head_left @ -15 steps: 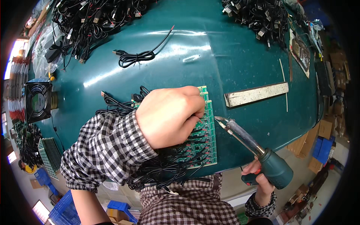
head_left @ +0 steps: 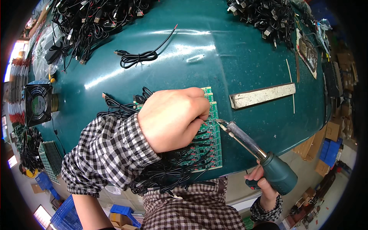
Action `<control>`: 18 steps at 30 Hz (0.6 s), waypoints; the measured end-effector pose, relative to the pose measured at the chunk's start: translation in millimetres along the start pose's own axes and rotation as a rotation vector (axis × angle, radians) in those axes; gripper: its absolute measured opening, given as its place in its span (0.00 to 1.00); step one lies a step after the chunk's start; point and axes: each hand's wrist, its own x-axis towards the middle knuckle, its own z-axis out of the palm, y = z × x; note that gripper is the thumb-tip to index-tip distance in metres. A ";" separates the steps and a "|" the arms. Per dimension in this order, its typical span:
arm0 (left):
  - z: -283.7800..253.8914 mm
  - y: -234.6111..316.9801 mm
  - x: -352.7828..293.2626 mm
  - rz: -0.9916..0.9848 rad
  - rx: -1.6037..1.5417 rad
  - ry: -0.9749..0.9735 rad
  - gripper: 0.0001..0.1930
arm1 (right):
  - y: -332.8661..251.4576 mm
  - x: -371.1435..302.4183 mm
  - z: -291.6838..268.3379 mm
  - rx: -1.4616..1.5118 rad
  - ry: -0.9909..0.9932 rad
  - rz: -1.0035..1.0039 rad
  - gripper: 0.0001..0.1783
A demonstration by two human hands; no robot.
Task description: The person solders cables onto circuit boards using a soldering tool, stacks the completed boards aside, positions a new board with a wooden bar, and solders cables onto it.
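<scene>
A panel of green circuit boards lies near the table's front edge, with black cables running off its left side. My left hand is closed in a pinch over the panel's upper part. A bit of red wire shows at its fingertips, the end of a cable mostly hidden under the hand. In my right hand is a green-handled soldering gun, gripped at the handle. Its metal tip points left, over the panel's right edge, close to the left fingertips. Whether the tip touches the board, I cannot tell.
One coiled black cable lies beyond my hands. Heaps of cables fill the far left and far right. A whitish bar rests right of the panel. At left stand a fan and upright green boards.
The soldering gun has moved slightly left, bringing its tip from beside the panel to over its right edge. My left hand has stayed nearly still.
</scene>
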 end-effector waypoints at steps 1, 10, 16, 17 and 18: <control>-0.1 0.0 0.1 0.000 -0.001 -0.001 0.05 | -0.1 -0.7 0.5 0.000 0.001 0.001 0.34; -0.2 0.9 0.0 -0.001 -0.001 0.009 0.05 | 1.0 0.2 -0.2 -0.088 -0.032 -0.010 0.30; 0.5 1.1 0.4 -0.006 -0.009 0.002 0.04 | 0.0 1.0 3.2 -0.088 -0.022 -0.004 0.28; 0.5 1.2 0.1 -0.011 -0.006 0.002 0.04 | -0.2 0.9 3.3 -0.095 -0.020 0.002 0.28; 0.5 1.3 -0.1 -0.016 -0.004 0.002 0.04 | -0.3 0.9 3.4 -0.103 -0.018 0.009 0.29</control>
